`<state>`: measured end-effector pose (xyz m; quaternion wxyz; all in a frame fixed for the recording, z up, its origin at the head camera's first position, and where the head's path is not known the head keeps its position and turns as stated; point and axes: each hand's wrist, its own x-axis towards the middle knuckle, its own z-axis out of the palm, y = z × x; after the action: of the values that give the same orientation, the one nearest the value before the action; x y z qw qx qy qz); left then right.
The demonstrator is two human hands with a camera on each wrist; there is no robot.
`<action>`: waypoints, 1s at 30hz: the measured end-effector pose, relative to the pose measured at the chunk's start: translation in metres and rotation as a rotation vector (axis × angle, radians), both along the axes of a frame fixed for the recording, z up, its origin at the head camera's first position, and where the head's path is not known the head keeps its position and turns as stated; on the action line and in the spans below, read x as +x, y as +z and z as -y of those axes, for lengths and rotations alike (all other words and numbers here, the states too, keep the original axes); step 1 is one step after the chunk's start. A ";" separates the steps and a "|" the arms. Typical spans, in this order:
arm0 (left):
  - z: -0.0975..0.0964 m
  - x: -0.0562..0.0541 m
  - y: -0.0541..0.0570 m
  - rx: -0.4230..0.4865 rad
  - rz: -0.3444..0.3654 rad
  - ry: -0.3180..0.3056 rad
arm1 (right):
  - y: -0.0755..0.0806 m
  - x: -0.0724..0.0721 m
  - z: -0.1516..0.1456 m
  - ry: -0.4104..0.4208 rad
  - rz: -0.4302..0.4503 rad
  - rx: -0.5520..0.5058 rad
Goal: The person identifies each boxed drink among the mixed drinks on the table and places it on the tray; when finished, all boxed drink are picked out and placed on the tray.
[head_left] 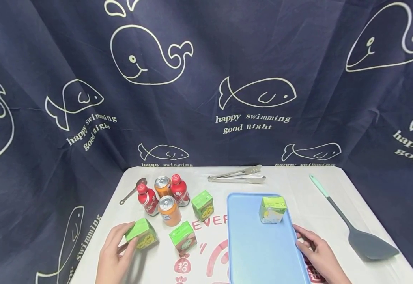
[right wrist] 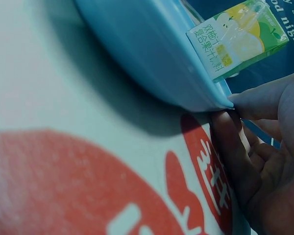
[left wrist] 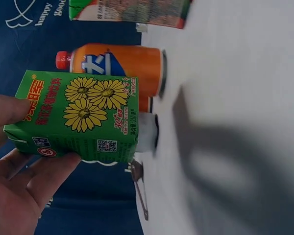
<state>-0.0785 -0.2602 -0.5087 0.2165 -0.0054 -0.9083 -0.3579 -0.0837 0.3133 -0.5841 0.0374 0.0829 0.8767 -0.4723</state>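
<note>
Gripping a green carton (head_left: 141,234) printed with yellow flowers between thumb and fingers, the left hand (head_left: 115,252) holds it just above the surface (head_left: 295,182), left of a second carton (head_left: 183,237) and in front of two orange cans (head_left: 170,213) and two red bottles (head_left: 147,200). The right hand (head_left: 318,252) pinches the right edge of a blue tray (head_left: 259,252), which bears a yellow-green carton (head_left: 273,210) near its far right corner. Another green carton (head_left: 203,206) stands between cans and tray, with a spoon (head_left: 131,193) at far left, tongs (head_left: 254,179) behind the tray and a spatula (head_left: 369,245) at right.
</note>
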 end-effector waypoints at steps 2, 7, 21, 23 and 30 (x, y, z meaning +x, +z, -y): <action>-0.002 -0.002 0.004 0.021 -0.036 -0.010 | 0.001 0.000 0.000 0.002 0.005 -0.003; -0.008 -0.008 0.012 0.060 -0.129 -0.034 | 0.003 0.001 0.001 -0.001 0.023 -0.003; -0.021 -0.015 0.030 0.130 -0.214 -0.134 | 0.005 0.001 0.002 -0.002 0.026 0.008; -0.023 -0.017 0.031 0.137 -0.230 -0.147 | 0.005 0.001 0.002 -0.003 0.027 0.006; -0.030 -0.022 0.039 0.152 -0.227 -0.185 | 0.003 0.000 0.001 -0.004 0.023 0.001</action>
<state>-0.1002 -0.2300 -0.4692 0.2836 -0.1133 -0.8440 -0.4409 -0.0841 0.3120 -0.5812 0.0465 0.0900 0.8762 -0.4711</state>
